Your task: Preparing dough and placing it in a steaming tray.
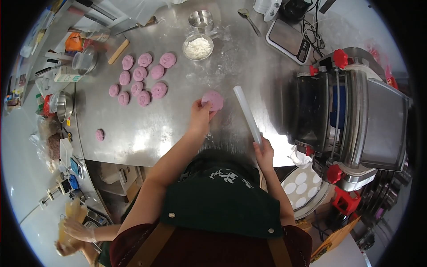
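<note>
My left hand point(201, 115) is closed on the near left edge of a flattened pink dough round point(213, 100), fingers and thumb pinching it over the steel table. To its right, my right hand point(264, 151) grips the near end of a white rolling pin point(246, 111), which slants away to the far left. Several coiled pink dough pieces point(139, 73) lie grouped on the table to the left of my left hand. One smaller pink dough piece point(100, 135) sits apart, nearer the left front edge.
A bowl of white flour point(197, 47) and a metal bowl point(200, 20) stand at the back. A spoon point(249, 21) and a kitchen scale point(288, 41) lie to their right. A large machine with red knobs point(356, 115) occupies the right side. Another person's gloved hand point(79, 230) shows at lower left.
</note>
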Demonstrator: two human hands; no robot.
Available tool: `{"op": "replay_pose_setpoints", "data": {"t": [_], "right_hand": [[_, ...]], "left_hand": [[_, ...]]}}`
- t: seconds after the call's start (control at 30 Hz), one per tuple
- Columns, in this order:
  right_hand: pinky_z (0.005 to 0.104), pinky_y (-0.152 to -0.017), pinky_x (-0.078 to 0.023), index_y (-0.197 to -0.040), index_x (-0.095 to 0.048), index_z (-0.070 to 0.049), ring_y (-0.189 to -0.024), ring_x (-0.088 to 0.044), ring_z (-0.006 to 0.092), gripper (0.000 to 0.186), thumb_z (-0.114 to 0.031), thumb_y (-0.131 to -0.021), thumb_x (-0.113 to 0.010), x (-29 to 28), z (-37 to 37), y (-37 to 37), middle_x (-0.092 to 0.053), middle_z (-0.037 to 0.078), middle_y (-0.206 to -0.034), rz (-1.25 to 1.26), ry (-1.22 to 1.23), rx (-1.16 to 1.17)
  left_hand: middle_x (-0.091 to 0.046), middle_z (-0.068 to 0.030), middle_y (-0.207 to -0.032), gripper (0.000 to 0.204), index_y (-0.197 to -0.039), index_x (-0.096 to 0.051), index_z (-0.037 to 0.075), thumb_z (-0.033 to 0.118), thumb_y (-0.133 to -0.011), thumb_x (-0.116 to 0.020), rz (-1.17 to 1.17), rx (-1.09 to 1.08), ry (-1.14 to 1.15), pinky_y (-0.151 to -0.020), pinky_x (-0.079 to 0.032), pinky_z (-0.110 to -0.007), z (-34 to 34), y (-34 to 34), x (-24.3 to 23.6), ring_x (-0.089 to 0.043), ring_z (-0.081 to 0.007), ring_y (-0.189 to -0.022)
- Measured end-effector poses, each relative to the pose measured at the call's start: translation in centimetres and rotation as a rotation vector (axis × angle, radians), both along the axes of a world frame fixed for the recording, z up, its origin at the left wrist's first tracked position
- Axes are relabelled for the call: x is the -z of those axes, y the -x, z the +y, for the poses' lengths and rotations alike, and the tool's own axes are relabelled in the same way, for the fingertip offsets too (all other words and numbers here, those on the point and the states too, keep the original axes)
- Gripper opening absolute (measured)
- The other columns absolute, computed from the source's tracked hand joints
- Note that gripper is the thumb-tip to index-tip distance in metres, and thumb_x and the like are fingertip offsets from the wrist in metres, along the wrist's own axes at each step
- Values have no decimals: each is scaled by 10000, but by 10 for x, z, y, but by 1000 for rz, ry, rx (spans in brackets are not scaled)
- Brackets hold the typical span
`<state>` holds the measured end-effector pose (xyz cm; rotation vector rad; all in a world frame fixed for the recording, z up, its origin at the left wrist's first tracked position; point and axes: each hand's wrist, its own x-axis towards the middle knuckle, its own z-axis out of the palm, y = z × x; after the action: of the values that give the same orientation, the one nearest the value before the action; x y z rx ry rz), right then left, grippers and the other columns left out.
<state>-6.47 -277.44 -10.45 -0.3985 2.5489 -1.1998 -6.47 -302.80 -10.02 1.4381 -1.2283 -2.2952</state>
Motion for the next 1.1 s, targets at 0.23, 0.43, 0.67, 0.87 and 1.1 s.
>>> {"op": "replay_pose_setpoints", "data": {"t": [0.23,0.43,0.67,0.87,1.1], "right_hand": [[368,-645,-453,-1002,-520,-6,-754,-564,320,314,-209,-769,-572,2,-2,-2,-556,168,-862,34,-67,-23],[378,-612,-466,-988,-521,-40,-744,-566,319,293,-205,-754,-583,-9,-5,-2,-554,148,-872,66,-165,-129],[376,-584,-469,-987,-520,-60,-703,-566,302,293,-216,-747,-583,0,-15,-23,-554,124,-851,85,-159,-152],[379,-590,-469,-1011,-515,-48,-714,-566,307,321,-209,-743,-586,0,-21,-31,-557,132,-863,88,-217,-139],[380,-640,-464,-1010,-511,-34,-770,-561,329,300,-184,-760,-580,6,-12,-28,-559,155,-888,66,-55,-42]], "left_hand": [[-512,-116,-991,223,-1035,-428,21,64,-823,-481,-112,-54,-450,-775,-449,-317,61,-35,-7,-528,-228,-905],[-545,-85,-955,212,-1019,-506,64,35,-809,-485,-117,310,755,-741,-440,-316,9,-42,14,-552,-208,-836],[-532,-161,-1019,385,-1087,-477,15,-39,-706,-481,290,649,1513,-789,-423,-366,-29,-16,-9,-521,-323,-915],[-534,-162,-1002,333,-1020,-538,15,-12,-689,-503,183,748,1681,-772,-421,-379,-39,-12,9,-520,-318,-907],[-511,-127,-777,272,-902,-532,19,109,-666,-634,-118,907,1157,-637,-432,-342,-58,1,18,-526,-259,-690]]}}
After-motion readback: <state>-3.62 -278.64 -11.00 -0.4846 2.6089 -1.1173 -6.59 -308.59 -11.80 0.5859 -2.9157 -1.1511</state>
